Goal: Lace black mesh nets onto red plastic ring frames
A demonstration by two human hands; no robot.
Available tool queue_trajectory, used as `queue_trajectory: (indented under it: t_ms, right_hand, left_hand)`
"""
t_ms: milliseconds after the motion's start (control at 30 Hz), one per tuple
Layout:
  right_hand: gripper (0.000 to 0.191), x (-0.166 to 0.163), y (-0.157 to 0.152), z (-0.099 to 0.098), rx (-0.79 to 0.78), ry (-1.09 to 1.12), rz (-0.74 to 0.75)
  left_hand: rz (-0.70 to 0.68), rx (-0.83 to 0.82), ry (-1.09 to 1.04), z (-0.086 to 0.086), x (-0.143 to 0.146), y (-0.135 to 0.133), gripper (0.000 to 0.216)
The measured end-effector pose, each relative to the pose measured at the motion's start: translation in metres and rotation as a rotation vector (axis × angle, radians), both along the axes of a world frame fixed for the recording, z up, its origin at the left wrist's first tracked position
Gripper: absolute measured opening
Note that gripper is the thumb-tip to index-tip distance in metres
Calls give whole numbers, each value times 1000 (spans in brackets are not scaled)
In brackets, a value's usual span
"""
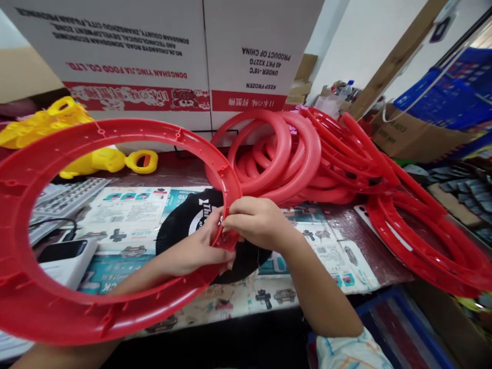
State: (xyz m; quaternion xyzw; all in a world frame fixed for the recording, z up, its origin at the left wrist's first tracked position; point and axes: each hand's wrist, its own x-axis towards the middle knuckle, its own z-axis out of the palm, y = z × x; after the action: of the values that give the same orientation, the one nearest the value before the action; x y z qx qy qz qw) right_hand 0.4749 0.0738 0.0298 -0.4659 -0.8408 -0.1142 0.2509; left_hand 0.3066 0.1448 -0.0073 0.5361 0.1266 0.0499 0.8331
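A large red plastic ring (pixel 28 218), its ribbed hollow side facing me, is tilted up over the table on the left. My left hand (pixel 205 243) reaches through its opening and is closed around the right part of the rim. At that same stretch of rim, my right hand (pixel 259 220) has its fingers pinched together; whatever is between the fingertips is hidden. Beneath both hands lies a black mesh fabric item (pixel 172 228) with white lettering, partly covered by the hands and the ring.
Ribbed soft red rings (pixel 282 174) are piled behind my right hand. More hard red ring parts (pixel 400 225) are stacked at the right. Yellow plastic pieces (pixel 103 160), a white device (pixel 69 261) and a printed sheet (pixel 134 205) lie left. A white carton (pixel 154 46) stands behind.
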Motion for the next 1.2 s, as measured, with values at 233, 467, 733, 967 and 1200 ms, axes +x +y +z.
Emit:
queue_trajectory:
  t_ms: [233,467,733,967,1200]
  right_hand:
    - [15,0,-6,-20,-300,196,76]
    - [19,-5,0,-23,-327,62,51]
    - [24,-4,0,-26,-312,89,-29]
    - [15,-8,3,-28,-335,263,-109]
    - [15,-10,2,-26,-405,222,-220]
  left_hand:
    - [-31,-29,104,-30,0,-4,56]
    - [23,14,75,-35,-1,-1,42]
    - [47,-38,-20,-38,0,-1,29]
    - [115,-18,44,-34,-4,-4,52]
    - [179,-70,24,-34,-1,-1,53]
